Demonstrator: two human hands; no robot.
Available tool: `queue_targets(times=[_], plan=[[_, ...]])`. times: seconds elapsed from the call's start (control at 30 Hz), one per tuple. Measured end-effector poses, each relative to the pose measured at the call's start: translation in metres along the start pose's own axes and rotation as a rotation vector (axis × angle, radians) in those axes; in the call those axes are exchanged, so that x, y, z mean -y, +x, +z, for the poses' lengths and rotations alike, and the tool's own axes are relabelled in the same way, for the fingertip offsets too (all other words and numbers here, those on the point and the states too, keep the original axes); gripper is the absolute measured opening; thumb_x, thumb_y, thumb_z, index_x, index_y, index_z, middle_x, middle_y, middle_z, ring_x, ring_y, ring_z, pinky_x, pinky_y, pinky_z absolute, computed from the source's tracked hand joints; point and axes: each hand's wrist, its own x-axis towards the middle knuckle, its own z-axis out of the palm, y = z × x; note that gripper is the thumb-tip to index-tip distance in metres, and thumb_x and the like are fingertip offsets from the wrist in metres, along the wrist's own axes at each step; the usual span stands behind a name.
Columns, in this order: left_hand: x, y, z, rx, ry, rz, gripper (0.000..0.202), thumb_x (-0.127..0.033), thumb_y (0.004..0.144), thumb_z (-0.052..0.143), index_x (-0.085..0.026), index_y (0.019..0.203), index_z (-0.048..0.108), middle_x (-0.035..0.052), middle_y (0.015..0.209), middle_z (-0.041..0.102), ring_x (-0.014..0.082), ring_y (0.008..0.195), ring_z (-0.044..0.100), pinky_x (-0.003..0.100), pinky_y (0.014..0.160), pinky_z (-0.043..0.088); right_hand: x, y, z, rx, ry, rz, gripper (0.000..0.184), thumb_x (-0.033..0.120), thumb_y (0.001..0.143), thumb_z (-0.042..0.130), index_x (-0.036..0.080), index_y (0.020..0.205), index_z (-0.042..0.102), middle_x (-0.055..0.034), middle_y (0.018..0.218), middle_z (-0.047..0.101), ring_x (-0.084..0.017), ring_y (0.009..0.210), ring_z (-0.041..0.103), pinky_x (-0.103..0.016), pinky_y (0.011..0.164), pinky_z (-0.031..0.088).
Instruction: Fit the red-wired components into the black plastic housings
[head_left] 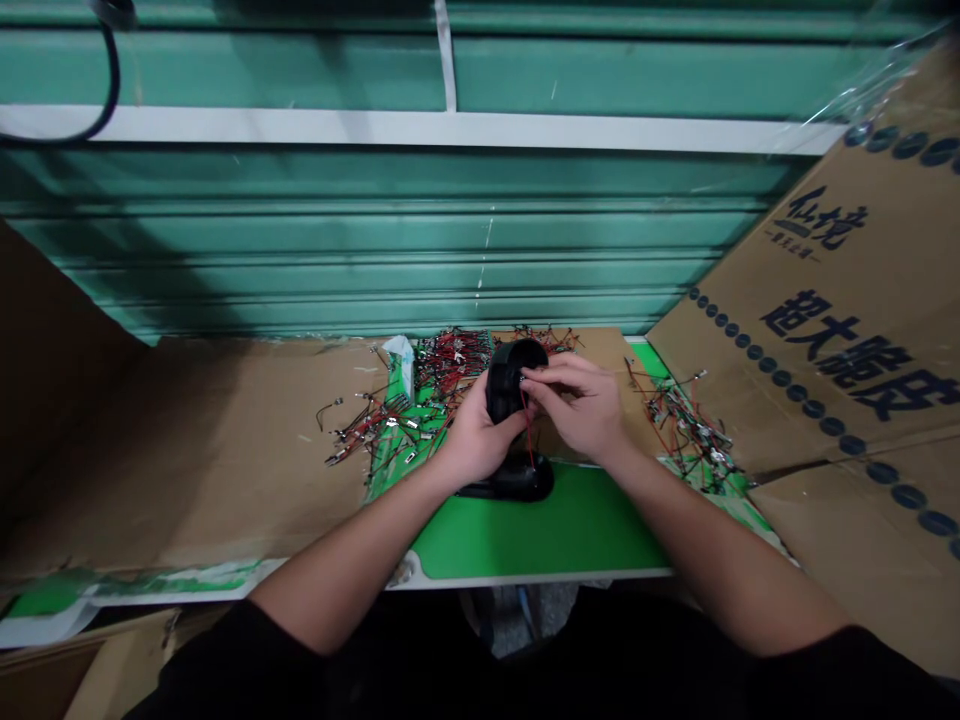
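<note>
My left hand (478, 437) grips a black round plastic part (505, 380) upright above the table. My right hand (575, 407) has its fingertips pinched against that part's right side, on a thin red wire (529, 430) that hangs down from it. The exact join is hidden by my fingers. Just below my hands lies a black curved piece (516, 479) on a green mat (541, 525). Tangled bunches of red and black wires with small metal terminals (450, 362) are heaped behind and left of my left hand, and another heap (686, 430) lies to the right of my right hand.
Brown cardboard sheets (187, 450) cover the table on the left, and a printed carton flap (832, 340) rises at the right. A small white-and-green box (401, 365) stands among the wires. A green corrugated shutter (375, 240) closes off the back.
</note>
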Motion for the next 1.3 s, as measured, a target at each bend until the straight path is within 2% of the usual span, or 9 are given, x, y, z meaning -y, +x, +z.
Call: queue_targets(times=[0.07,0.2,0.4,0.57,0.7,0.87,1.03,1.13,1.3], plan=[[-0.001,-0.002,0.0,-0.019,0.039,0.014,0.047,-0.024,0.08,0.079,-0.019,0.121,0.057,0.0037,0.098,0.069,0.0166,0.085,0.066,0.028,0.079,0.053,-0.001,-0.001,0.002,-0.019,0.116,0.141,0.026,0.045,0.082,0.085,0.021,0.088,0.078,-0.0058,0.087,0.071,-0.016,0.073,0.067,-0.03,0.061,0.056],[-0.006,-0.006,-0.001,0.013,0.01,-0.048,0.047,-0.017,0.077,0.072,-0.021,0.121,0.056,0.0029,0.096,0.071,0.017,0.079,0.066,0.028,0.075,0.052,-0.002,-0.001,0.003,0.121,0.322,0.353,0.049,0.052,0.076,0.088,0.024,0.111,0.069,-0.0051,0.096,0.075,-0.019,0.079,0.07,-0.032,0.069,0.06],[-0.005,-0.012,-0.002,0.052,-0.085,-0.098,0.052,-0.017,0.07,0.061,-0.021,0.122,0.058,0.0017,0.089,0.071,0.0183,0.068,0.064,0.029,0.062,0.049,0.007,-0.002,0.0,0.187,0.311,0.329,0.044,0.051,0.08,0.085,0.022,0.107,0.066,-0.0064,0.101,0.073,-0.022,0.091,0.069,-0.035,0.08,0.059],[-0.005,-0.014,-0.001,0.062,-0.105,-0.047,0.049,-0.021,0.074,0.06,-0.02,0.122,0.061,0.0001,0.078,0.068,0.0181,0.064,0.062,0.029,0.06,0.047,0.011,-0.005,0.003,0.163,0.275,0.249,0.033,0.044,0.085,0.081,0.023,0.099,0.059,-0.0031,0.092,0.065,-0.019,0.085,0.063,-0.031,0.076,0.055],[-0.012,-0.012,-0.001,0.082,-0.184,-0.102,0.032,-0.034,0.083,0.062,-0.019,0.112,0.06,0.0024,0.081,0.069,0.0192,0.063,0.064,0.032,0.062,0.052,0.008,-0.005,0.004,0.173,0.297,0.286,0.037,0.048,0.087,0.079,0.023,0.102,0.058,-0.0036,0.092,0.066,-0.019,0.084,0.064,-0.031,0.074,0.056],[-0.022,-0.005,-0.002,0.116,-0.121,-0.2,0.039,-0.039,0.085,0.075,-0.02,0.115,0.058,0.003,0.086,0.07,0.02,0.069,0.068,0.033,0.068,0.055,0.005,0.004,-0.002,0.214,0.331,0.373,0.043,0.053,0.081,0.083,0.024,0.105,0.063,-0.0027,0.091,0.069,-0.017,0.073,0.065,-0.031,0.065,0.056],[-0.028,0.0,-0.011,0.168,0.164,-0.066,0.031,-0.044,0.089,0.071,-0.016,0.104,0.068,0.0049,0.089,0.069,0.0197,0.082,0.063,0.03,0.078,0.05,0.001,0.025,-0.032,0.099,0.314,0.338,0.044,0.042,0.071,0.091,0.023,0.1,0.065,-0.0014,0.091,0.07,-0.015,0.077,0.067,-0.026,0.066,0.058],[-0.038,0.0,-0.019,0.29,0.533,0.054,0.041,-0.045,0.081,0.081,-0.018,0.111,0.071,0.0058,0.091,0.069,0.0197,0.081,0.06,0.03,0.074,0.045,-0.007,0.036,-0.065,0.255,0.245,0.437,0.053,0.032,0.072,0.09,0.025,0.117,0.064,0.0021,0.086,0.071,-0.011,0.057,0.063,-0.023,0.05,0.054],[-0.046,-0.002,-0.033,0.58,0.986,0.086,0.058,-0.051,0.052,0.097,-0.019,0.094,0.074,0.0054,0.083,0.066,0.0205,0.074,0.055,0.031,0.065,0.035,-0.023,0.035,-0.111,0.758,0.021,0.739,0.04,0.022,0.065,0.09,0.02,0.102,0.073,-0.0011,0.073,0.075,-0.015,0.046,0.066,-0.023,0.039,0.051]])
